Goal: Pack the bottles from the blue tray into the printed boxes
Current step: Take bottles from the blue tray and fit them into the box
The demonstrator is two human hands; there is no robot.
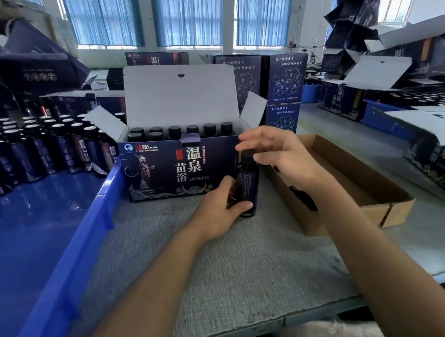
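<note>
Gripping low: left hand wraps the base of one bottle, which stands upright on the grey woven cover of the table.
Right hand: fingers spread loose by the bottle's black top; touching it or not, I cannot tell.
Bottle feel: dark, smooth cylinder with a printed label, likely slippery. Hold firm, keep it vertical, lift clear of the front wall.
Printed box: just behind the bottle, thin matte card, lid up, side flaps splayed. Black caps already line the inside, so find a free slot and lower straight.
Blue tray: glossy plastic at left, more bottles crowded at its far end.
</note>
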